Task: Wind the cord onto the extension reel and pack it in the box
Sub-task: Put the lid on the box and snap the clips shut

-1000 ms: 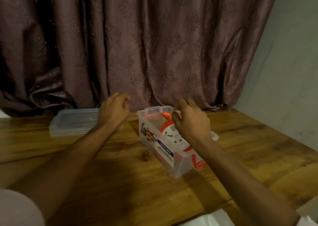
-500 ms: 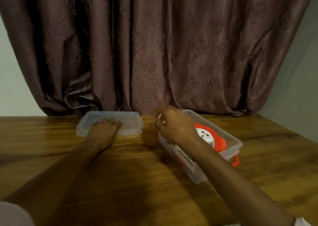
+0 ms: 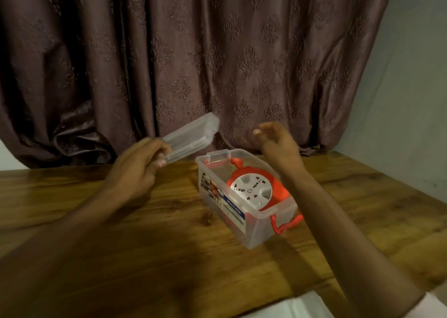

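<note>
Head view: wooden table [image 3: 121, 233], brown curtain [image 3: 193, 51] behind.

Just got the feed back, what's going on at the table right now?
A person is packing an orange extension reel into a clear plastic box on the wooden table. The reel already lies inside the open box. An orange loop shows at the box's near right corner. The left hand holds the clear lid in the air, tilted, to the left of the box. The right hand hovers over the far end of the box, fingers loosely curled, holding nothing. The lid is not yet on.
</note>
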